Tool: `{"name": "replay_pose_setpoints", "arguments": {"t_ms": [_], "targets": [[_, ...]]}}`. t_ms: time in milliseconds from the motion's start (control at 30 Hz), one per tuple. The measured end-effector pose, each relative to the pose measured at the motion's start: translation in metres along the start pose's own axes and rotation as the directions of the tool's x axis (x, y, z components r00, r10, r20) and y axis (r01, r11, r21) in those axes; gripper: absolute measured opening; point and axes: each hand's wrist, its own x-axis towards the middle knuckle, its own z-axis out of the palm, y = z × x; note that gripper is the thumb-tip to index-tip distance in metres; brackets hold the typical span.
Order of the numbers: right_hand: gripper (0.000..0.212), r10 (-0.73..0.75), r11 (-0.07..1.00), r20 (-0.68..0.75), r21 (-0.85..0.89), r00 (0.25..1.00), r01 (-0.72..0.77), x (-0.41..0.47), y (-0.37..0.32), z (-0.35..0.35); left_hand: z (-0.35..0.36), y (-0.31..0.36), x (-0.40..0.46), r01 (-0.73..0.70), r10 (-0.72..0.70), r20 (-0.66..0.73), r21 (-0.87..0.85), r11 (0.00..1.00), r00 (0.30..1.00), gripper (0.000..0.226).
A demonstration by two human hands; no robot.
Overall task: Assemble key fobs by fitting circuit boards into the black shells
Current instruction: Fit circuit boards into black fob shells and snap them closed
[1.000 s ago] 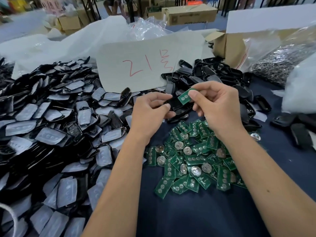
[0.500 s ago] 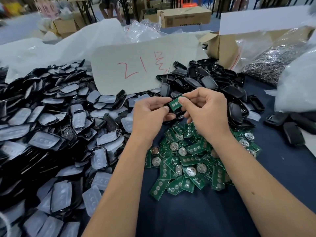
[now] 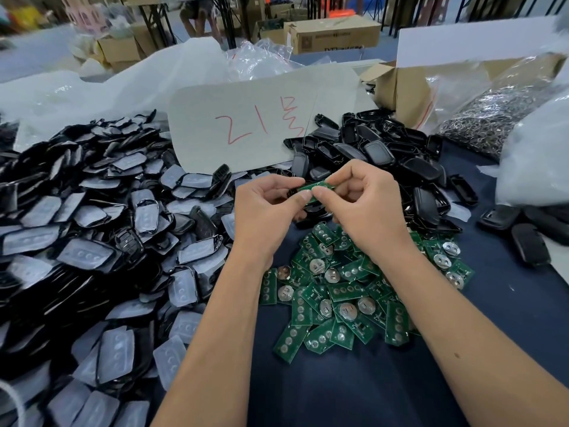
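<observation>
Both hands meet above the table's middle. My left hand (image 3: 271,211) grips a black shell (image 3: 314,208), mostly hidden behind its fingers. My right hand (image 3: 366,201) pinches a green circuit board (image 3: 314,185) between thumb and forefinger and holds it flat against the top of that shell. Below the hands lies a heap of loose green circuit boards (image 3: 348,291), many with round metal battery clips. Empty black shells (image 3: 381,152) are piled behind the hands.
A large heap of black shells with grey rubber pads (image 3: 92,235) fills the left side. A card with red writing (image 3: 255,124) leans at the back. An open cardboard box (image 3: 400,90) and a bag of metal rings (image 3: 486,121) stand back right. Dark blue cloth (image 3: 338,389) covers the table.
The board in my right hand has come down from a tilted position to lie against the shell in my left hand. Both hands stayed together.
</observation>
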Motion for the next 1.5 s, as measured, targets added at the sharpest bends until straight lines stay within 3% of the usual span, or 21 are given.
{"name": "replay_pose_setpoints", "arguments": {"t_ms": [200,333,500,567,600,667,700,767,867,933,1100,1300,1400,1500], "targets": [[0.036,-0.041,0.98,-0.071,-0.195,0.997,0.027,0.004,0.001,-0.005,-0.005,0.003,0.003,-0.046,0.044,0.039,0.047,0.998,0.998,0.018],[0.012,0.055,0.996,0.157,0.055,0.986,-0.065,0.004,0.003,-0.006,-0.011,0.006,0.003,-0.066,0.064,0.072,0.02,0.998,0.995,0.022],[0.012,0.037,0.977,0.019,0.211,0.999,-0.04,0.004,-0.005,0.009,-0.006,0.01,0.002,0.071,-0.066,0.032,-0.185,0.98,0.997,0.019],[0.017,0.064,0.962,0.01,0.264,0.998,-0.065,0.004,-0.01,0.02,-0.008,0.015,0.004,0.003,-0.011,-0.041,-0.183,0.983,0.999,0.017],[0.021,0.066,0.967,0.019,0.246,0.998,-0.069,0.002,-0.013,0.026,-0.013,0.019,0.006,-0.049,0.035,-0.083,-0.175,0.983,0.996,0.017],[0.023,-0.048,0.999,0.075,0.029,0.996,0.046,-0.003,-0.019,0.039,-0.032,0.025,0.011,-0.119,0.086,-0.179,-0.184,0.976,0.98,0.02],[0.021,-0.144,0.981,0.166,-0.103,0.976,0.162,-0.007,-0.024,0.046,-0.045,0.026,0.014,-0.145,0.102,-0.227,-0.183,0.972,0.969,0.022],[0.02,-0.279,0.882,0.433,-0.237,0.857,0.407,-0.014,-0.036,0.064,-0.071,0.025,0.017,-0.159,0.1,-0.301,-0.179,0.971,0.948,0.021],[0.032,-0.269,0.747,0.713,-0.27,0.648,0.607,-0.016,-0.049,0.089,-0.094,0.021,0.019,-0.129,0.076,-0.354,-0.127,0.983,0.932,0.018],[0.035,-0.207,0.672,0.789,-0.315,0.579,0.67,-0.016,-0.055,0.101,-0.102,0.02,0.02,-0.13,0.084,-0.38,-0.097,0.987,0.921,0.018],[0.023,-0.199,0.612,0.803,-0.346,0.562,0.711,-0.016,-0.058,0.101,-0.117,0.02,0.02,-0.141,0.069,-0.435,-0.135,0.981,0.898,0.02],[0.031,-0.211,0.59,0.79,-0.366,0.575,0.72,-0.015,-0.052,0.083,-0.128,0.024,0.02,-0.172,-0.008,-0.532,-0.287,0.942,0.847,0.019],[0.026,-0.263,0.643,0.751,-0.332,0.606,0.69,-0.018,-0.057,0.082,-0.13,0.025,0.02,-0.187,-0.036,-0.553,-0.341,0.921,0.832,0.019],[0.036,-0.299,0.679,0.797,-0.209,0.525,0.704,-0.029,-0.065,0.093,-0.132,0.025,0.02,-0.181,-0.068,-0.562,-0.375,0.909,0.824,0.015]]}}
